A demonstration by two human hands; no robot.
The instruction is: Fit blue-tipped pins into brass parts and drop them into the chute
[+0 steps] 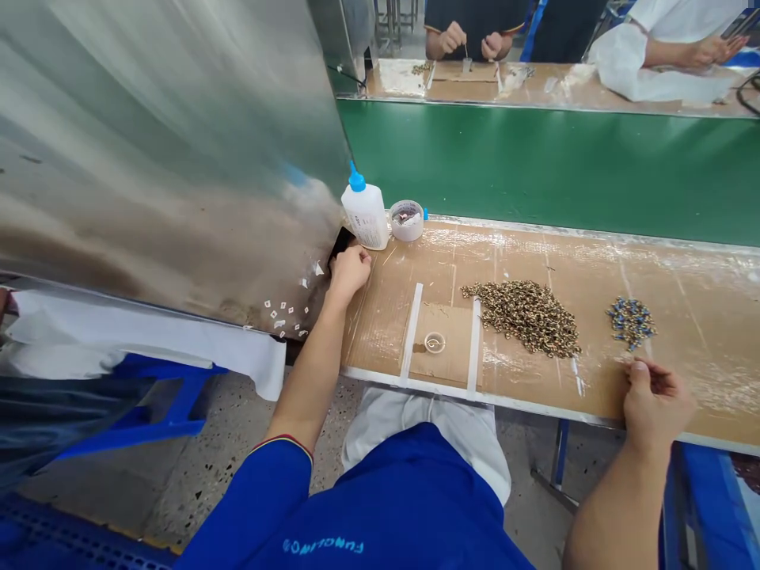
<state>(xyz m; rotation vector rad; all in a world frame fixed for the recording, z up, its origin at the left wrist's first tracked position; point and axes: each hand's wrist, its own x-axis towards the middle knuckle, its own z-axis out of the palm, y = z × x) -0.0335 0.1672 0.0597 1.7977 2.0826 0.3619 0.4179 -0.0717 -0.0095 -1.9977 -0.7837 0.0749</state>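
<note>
Left hand point(351, 271) at the left end of the cardboard-topped bench point(706, 340), just beside the white squeeze bottle point(366, 219) with its blue nozzle; fingers curled well in, anything between the fingertips impossible to make out. Right hand point(656, 405) at the near edge, just in front of the small heap of blue-and-brass-coloured parts point(631, 322); thumb and fingers half curled toward each other, any hold on a part too hidden to tell. Between the hands, a larger heap of brass-coloured parts point(531, 317), and left of that a shallow clear dish point(435, 351) on a cardboard patch point(454, 366), flanked by white tape strips point(474, 344). Near the bottle, a tape roll point(407, 232) lying flat. Beyond, a green conveyor belt point(534, 158); across it, a co-worker's hand point(454, 37) with a thin stick above a small cup point(467, 65).
</note>
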